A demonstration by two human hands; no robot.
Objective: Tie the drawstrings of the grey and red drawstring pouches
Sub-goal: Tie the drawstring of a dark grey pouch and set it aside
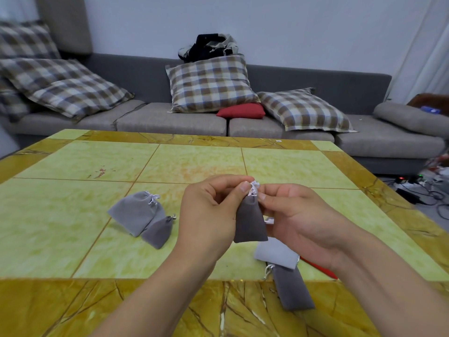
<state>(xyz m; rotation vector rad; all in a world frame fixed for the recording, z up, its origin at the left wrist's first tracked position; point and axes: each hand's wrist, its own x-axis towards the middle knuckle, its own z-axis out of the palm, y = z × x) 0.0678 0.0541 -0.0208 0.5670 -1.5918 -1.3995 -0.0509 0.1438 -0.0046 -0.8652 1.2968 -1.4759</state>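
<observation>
A person holds a dark grey pouch (250, 222) up in the air above the surface (73, 166). The two hands are close together at the top of the pouch. The left hand (211, 210) pinches the bunched top of the pouch with its thumb and fingers. The right hand (298, 215) pinches the white drawstring (254, 188) just beside the left thumb. The pouch hangs straight down between the two hands. Its top is pulled in tight.

More pouches lie on the yellow and green tiled surface. To the left there is a light grey pouch (136, 212) with a little white string at its top. A smaller dark grey pouch (159, 231) lies against it, on its near right side. Near the person, under the right hand, there is another light grey pouch (274, 254). A long dark grey pouch (294, 288) lies just in front of that one, partly under it. A thin strip of a red pouch (320, 267) peeks out below the right wrist. Most of it is hidden by the arm.

On the far side of the surface there is a grey sofa (315, 83). It has checked cushions (209, 83) on it and one small red cushion (241, 110). Dark clothes (209, 46) are piled on top of the sofa back. On the floor at the far right there are some cables (418, 190).
</observation>
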